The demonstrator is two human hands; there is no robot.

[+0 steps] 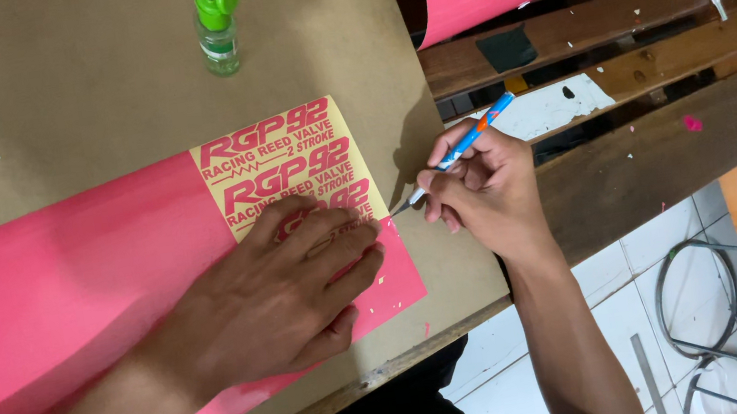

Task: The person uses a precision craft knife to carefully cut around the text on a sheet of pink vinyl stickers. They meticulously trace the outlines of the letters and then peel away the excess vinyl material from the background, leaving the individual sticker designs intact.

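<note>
Near the worktop's front right corner, spread fingers of the left hand (pixel 280 291) press flat on the pink vinyl sheet with a weeded yellow lettering patch (pixel 292 174), wrist angled back left. Right hand (pixel 482 191) pinches a slim blue-and-orange craft knife (pixel 466 145), tip at the sheet's right edge. A small green-capped bottle (pixel 218 28) stands toward the back edge.

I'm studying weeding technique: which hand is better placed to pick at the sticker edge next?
Probably the right hand: it holds the craft knife with its tip at the sticker's edge, while the left hand lies flat, pinning the pink vinyl sheet.
</note>
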